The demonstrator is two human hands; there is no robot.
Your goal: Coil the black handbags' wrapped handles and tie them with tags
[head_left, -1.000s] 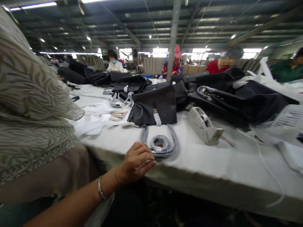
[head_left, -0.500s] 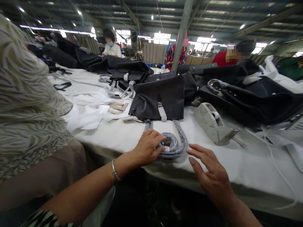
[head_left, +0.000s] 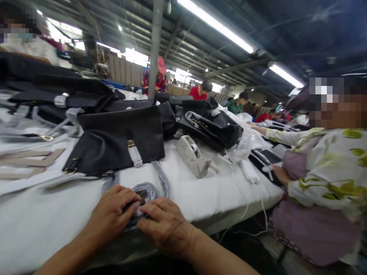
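A black handbag (head_left: 114,137) lies on the white-covered table, its gold clasp (head_left: 131,144) partly wrapped in white. At its near edge, close to the table's front, is a coiled strap (head_left: 146,188) in clear wrapping. My left hand (head_left: 114,208) is closed on the left side of the coil, thumb and fingers pinching it. From the right, my right hand (head_left: 166,225) has its fingers closed on the near side, the fingertips of both hands almost meeting. The small part between the fingertips is mostly hidden.
A tape dispenser (head_left: 192,158) stands right of the bag. Strips of brown card (head_left: 31,160) lie at left. More black bags (head_left: 212,128) are piled behind. A white cord (head_left: 243,194) hangs over the table edge. At right, a co-worker in a leaf-print top (head_left: 329,168) handles a dark item.
My right hand, open and apart from the coil before, has come left onto it. My left hand stays on the coil. The view has swung right, bringing the co-worker at right into sight.
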